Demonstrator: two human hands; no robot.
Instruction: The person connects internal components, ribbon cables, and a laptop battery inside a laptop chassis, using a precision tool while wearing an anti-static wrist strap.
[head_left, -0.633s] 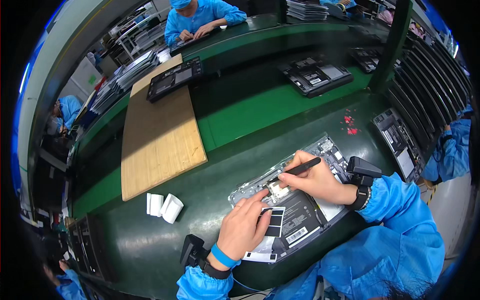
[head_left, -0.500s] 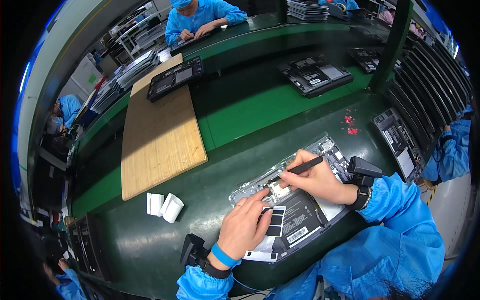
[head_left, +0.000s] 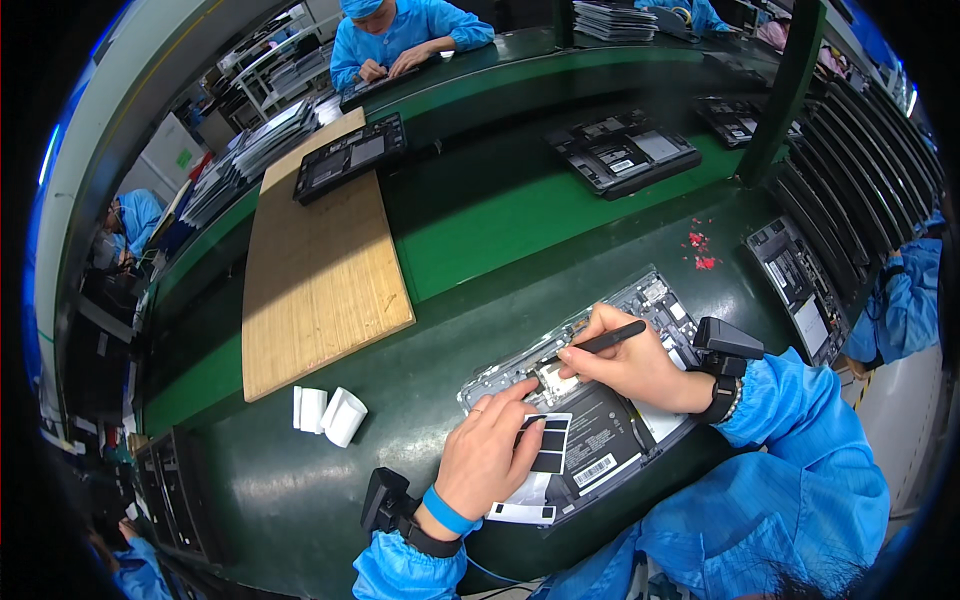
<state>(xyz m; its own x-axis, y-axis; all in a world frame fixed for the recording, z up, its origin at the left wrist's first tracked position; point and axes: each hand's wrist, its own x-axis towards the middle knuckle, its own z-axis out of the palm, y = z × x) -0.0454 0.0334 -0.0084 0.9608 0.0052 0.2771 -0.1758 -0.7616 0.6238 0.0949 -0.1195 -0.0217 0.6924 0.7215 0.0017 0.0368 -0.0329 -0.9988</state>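
An opened laptop base [head_left: 640, 465] lies in front of me, its battery [head_left: 592, 437] and circuit board exposed. My right hand [head_left: 630, 365] is closed on black tweezers [head_left: 612, 338], their tip down at the board near a shiny metal plate [head_left: 553, 384]. The left hand [head_left: 487, 450] pinches a white sheet of black adhesive pads [head_left: 548, 461] between thumb and fingers, over the battery's left part. Its index fingertip touches the board close to the tweezers' tip. A second white strip [head_left: 524, 513] sticks out below that hand.
Two white rolls [head_left: 343, 417] stand left of the laptop base. Beyond lies a wooden board [head_left: 320, 290] across the green conveyor belt [head_left: 480, 230], which carries more laptop bases [head_left: 625, 152]. At right are another base [head_left: 800, 290] and a rack of panels [head_left: 860, 165]. Red scraps [head_left: 705, 262] lie nearby. A co-worker [head_left: 410, 40] sits opposite.
The laptop base on the belt has shifted slightly left. My right hand and the tweezers have moved a tiny bit; my left hand stays in place.
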